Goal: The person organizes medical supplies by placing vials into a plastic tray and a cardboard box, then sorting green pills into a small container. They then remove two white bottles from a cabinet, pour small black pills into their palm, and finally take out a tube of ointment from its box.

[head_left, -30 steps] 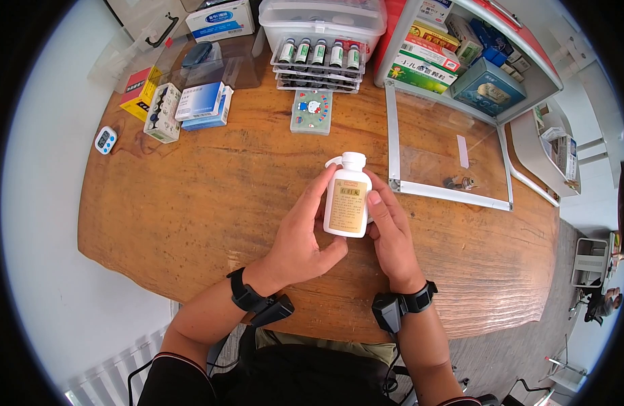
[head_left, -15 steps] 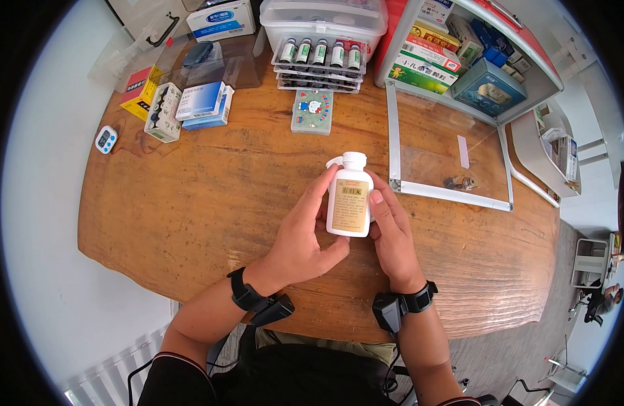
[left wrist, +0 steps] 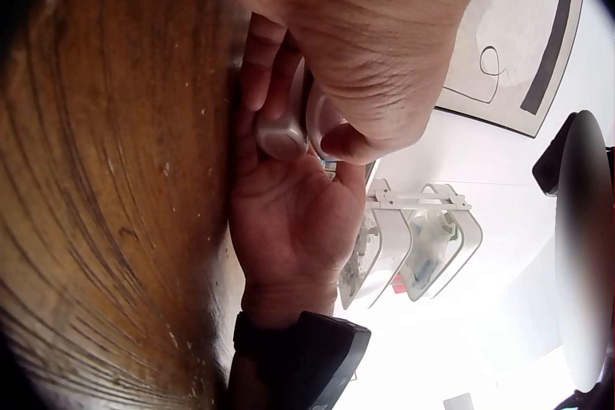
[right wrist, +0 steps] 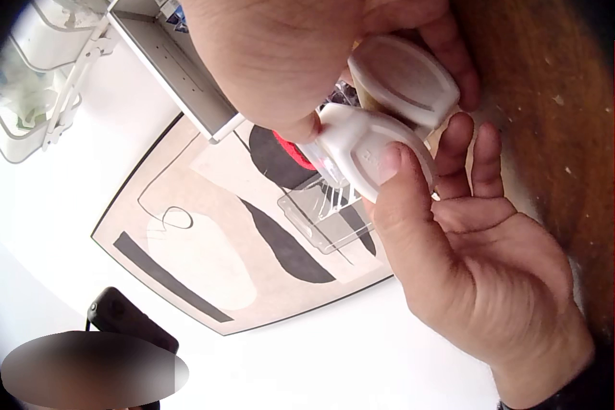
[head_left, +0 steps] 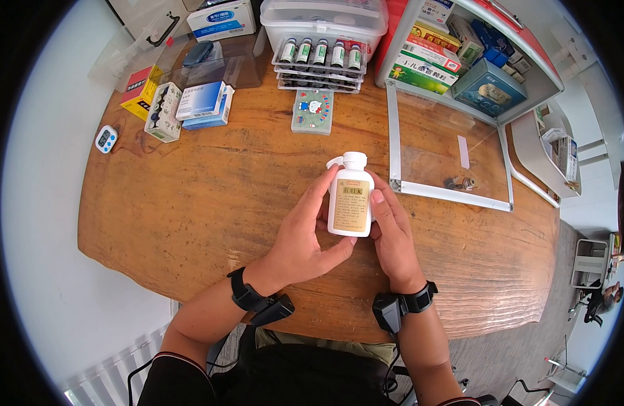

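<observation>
Head view: front bottle [head_left: 351, 203], white with tan label, is over the middle of the tabletop [head_left: 190, 203], between the two hands.
Bottle axis: cap points to the far edge, base to the near edge; the exact tilt cannot be told.
Left hand [head_left: 298, 233]: grasps from the left, thumb pressing at the base.
Right hand [head_left: 393, 240]: grasps from the right, thumb along the side; neither hand is nearer, both touch it.
Rear bottle [right wrist: 408, 83]: just behind the front one, partly hidden.
Far edge: vial trays [head_left: 318, 64], with green case [head_left: 312, 111] before them.
</observation>
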`<control>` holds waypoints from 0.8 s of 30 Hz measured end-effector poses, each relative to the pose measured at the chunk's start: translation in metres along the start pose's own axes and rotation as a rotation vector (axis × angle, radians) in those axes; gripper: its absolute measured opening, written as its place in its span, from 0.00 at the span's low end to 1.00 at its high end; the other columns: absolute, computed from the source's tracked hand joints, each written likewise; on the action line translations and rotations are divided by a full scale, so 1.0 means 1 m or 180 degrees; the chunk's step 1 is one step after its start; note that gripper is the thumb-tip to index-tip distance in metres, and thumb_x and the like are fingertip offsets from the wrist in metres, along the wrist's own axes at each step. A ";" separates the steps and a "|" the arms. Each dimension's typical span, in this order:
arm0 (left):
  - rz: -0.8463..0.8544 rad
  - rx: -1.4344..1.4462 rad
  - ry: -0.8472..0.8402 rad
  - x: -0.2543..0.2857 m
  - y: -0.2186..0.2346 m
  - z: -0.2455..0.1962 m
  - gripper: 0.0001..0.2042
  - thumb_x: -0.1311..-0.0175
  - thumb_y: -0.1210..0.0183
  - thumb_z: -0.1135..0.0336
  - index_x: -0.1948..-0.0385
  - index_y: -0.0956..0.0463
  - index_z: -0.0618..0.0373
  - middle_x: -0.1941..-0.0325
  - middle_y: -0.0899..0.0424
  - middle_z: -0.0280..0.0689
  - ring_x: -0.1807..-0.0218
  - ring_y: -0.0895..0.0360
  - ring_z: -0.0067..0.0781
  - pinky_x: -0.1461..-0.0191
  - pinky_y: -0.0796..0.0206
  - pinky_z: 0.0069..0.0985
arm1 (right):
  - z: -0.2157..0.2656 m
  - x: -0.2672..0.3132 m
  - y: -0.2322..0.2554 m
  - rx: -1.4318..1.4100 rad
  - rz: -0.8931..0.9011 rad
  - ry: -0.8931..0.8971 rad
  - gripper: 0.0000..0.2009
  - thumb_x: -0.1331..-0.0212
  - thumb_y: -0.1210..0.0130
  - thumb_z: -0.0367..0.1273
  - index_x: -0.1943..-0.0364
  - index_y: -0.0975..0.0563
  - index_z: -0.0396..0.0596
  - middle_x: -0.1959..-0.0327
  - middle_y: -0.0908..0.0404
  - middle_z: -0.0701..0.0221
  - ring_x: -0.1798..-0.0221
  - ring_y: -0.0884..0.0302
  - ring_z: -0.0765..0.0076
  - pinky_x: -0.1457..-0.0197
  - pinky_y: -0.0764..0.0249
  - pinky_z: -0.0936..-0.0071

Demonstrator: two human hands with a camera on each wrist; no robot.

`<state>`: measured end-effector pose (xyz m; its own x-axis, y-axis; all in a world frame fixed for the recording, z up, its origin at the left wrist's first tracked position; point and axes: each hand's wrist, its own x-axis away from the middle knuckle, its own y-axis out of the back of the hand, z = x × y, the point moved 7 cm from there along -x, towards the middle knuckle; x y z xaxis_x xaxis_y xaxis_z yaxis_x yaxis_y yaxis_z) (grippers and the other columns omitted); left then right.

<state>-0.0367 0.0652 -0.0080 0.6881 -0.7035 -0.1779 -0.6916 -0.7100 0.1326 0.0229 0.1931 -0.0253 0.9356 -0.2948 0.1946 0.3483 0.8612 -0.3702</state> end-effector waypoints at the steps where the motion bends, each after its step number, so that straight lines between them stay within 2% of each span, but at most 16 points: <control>1: 0.0000 -0.0001 -0.0001 0.000 0.000 0.000 0.47 0.46 0.33 0.73 0.23 0.52 0.59 0.25 0.37 0.52 0.44 0.20 0.35 0.46 0.23 0.28 | 0.001 0.000 0.000 0.0001 0.0015 0.0022 0.25 0.21 0.55 0.43 0.28 0.35 0.42 0.39 0.24 0.69 0.41 0.27 0.76 0.41 0.28 0.77; 11: 0.0012 0.0018 0.0038 0.000 0.000 0.001 0.47 0.46 0.33 0.74 0.22 0.52 0.59 0.24 0.38 0.51 0.41 0.21 0.37 0.44 0.23 0.29 | 0.001 0.000 0.000 -0.0031 0.0035 0.0062 0.25 0.21 0.55 0.43 0.28 0.35 0.42 0.38 0.25 0.69 0.40 0.27 0.76 0.40 0.28 0.76; 16: 0.0009 0.0076 0.0032 0.000 0.001 -0.002 0.47 0.46 0.35 0.76 0.22 0.53 0.59 0.24 0.38 0.51 0.39 0.22 0.38 0.42 0.24 0.30 | 0.000 0.001 -0.002 -0.0094 -0.0062 -0.0066 0.25 0.21 0.53 0.43 0.28 0.35 0.44 0.40 0.24 0.72 0.45 0.28 0.81 0.48 0.29 0.82; 18: 0.0156 0.0015 0.0096 -0.001 -0.001 -0.005 0.48 0.44 0.38 0.79 0.21 0.58 0.59 0.25 0.39 0.46 0.33 0.26 0.37 0.35 0.28 0.32 | -0.001 0.000 0.000 -0.0011 -0.0050 -0.0060 0.26 0.22 0.53 0.43 0.28 0.35 0.44 0.41 0.24 0.72 0.46 0.28 0.81 0.49 0.30 0.82; 24: 0.0115 -0.0132 -0.0009 -0.001 0.000 -0.003 0.48 0.45 0.39 0.79 0.21 0.57 0.58 0.24 0.40 0.46 0.31 0.28 0.37 0.34 0.28 0.33 | -0.001 0.001 0.000 0.0102 -0.0011 -0.0074 0.26 0.22 0.52 0.42 0.28 0.36 0.43 0.40 0.23 0.71 0.45 0.28 0.81 0.48 0.30 0.82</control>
<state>-0.0367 0.0652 -0.0046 0.6621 -0.7287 -0.1751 -0.7063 -0.6848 0.1792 0.0239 0.1930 -0.0259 0.9326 -0.2885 0.2169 0.3493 0.8730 -0.3403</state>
